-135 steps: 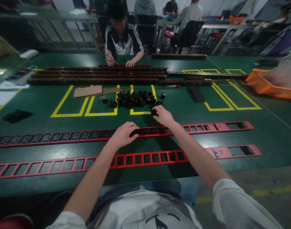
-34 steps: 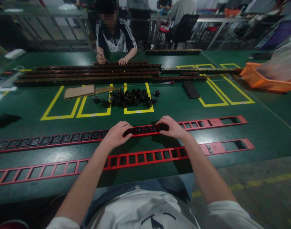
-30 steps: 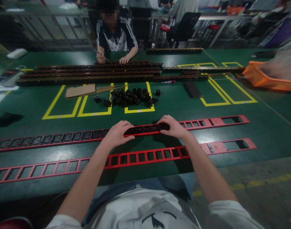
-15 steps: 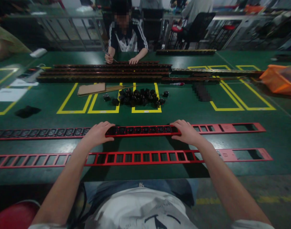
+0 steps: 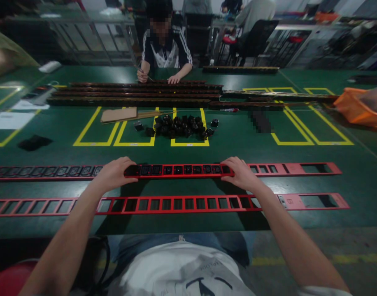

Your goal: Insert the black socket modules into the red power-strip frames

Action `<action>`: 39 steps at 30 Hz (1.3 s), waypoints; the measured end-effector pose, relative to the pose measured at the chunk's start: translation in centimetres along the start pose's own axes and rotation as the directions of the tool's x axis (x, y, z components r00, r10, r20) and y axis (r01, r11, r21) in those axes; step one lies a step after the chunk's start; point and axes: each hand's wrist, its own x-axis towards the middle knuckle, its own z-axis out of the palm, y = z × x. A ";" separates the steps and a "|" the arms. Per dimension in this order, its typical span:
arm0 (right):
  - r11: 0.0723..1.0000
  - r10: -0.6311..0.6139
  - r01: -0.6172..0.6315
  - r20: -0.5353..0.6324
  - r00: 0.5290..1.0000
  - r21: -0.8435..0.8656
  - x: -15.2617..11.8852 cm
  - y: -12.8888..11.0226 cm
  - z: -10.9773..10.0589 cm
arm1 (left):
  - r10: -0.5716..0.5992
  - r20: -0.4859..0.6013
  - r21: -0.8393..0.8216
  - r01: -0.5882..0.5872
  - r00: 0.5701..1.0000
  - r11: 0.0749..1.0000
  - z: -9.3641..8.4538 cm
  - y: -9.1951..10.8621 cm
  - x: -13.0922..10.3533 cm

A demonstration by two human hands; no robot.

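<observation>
A long red power strip panel (image 5: 188,176) lies across the green table, its openings filled with black sockets (image 5: 178,169) except toward the right end. My left hand (image 5: 115,174) grips this panel left of its middle, thumb at the near edge and fingers over the far edge. Further right, my right hand (image 5: 238,172) clasps the same panel in the same way, where the filled stretch ends. Parts of the panel are hidden under both hands. Nearer to me is a second red panel (image 5: 194,210) with bare rectangular openings, partly covered by my forearms.
Beyond the panels lies a pile of black sockets (image 5: 179,125), with a piece of cardboard (image 5: 119,114) to its left. Long dark strips (image 5: 129,100) are stacked behind it. A co-worker (image 5: 164,45) sits opposite, holding a thin tool. An orange bag (image 5: 355,107) is at the right.
My left hand has slid left along the upper red panel, so the hands are farther apart. My right hand has stayed at nearly the same place.
</observation>
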 end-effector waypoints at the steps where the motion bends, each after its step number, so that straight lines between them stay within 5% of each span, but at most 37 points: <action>1: 1.000 -0.003 0.003 -0.008 1.000 0.003 0.0 -0.2 0.0 | -0.008 -0.002 0.004 0.008 1.000 1.000 -0.2 -0.1 -0.2; 15: 0.999 -0.004 0.002 -0.031 1.000 -0.050 5.3 -6.6 1.5 | -0.105 -0.026 -0.027 0.104 0.994 0.994 -1.2 -7.0 -2.0; 22: 1.000 -0.024 0.024 0.013 1.000 -0.006 6.6 -7.7 3.0 | -0.191 0.033 0.101 0.186 0.981 0.977 -1.3 -8.0 -2.7; 26: 1.000 -0.019 0.019 0.007 1.000 0.001 6.7 -7.8 3.2 | -0.137 0.032 0.147 0.131 0.990 0.980 -1.3 -4.4 -1.6; 31: 1.000 -0.024 0.023 -0.012 1.000 -0.016 6.4 -7.5 3.5 | 0.063 -0.039 -0.003 -0.063 0.997 0.998 0.1 5.7 2.8; 35: 0.999 -0.034 0.033 -0.029 0.999 -0.010 6.1 -7.2 3.7 | 0.246 -0.118 -0.046 -0.253 0.962 0.966 1.3 13.8 6.7; 39: 0.999 -0.029 0.029 -0.036 0.999 0.020 5.8 -7.2 3.7 | 0.305 -0.153 0.009 -0.308 0.940 0.951 2.2 17.4 8.6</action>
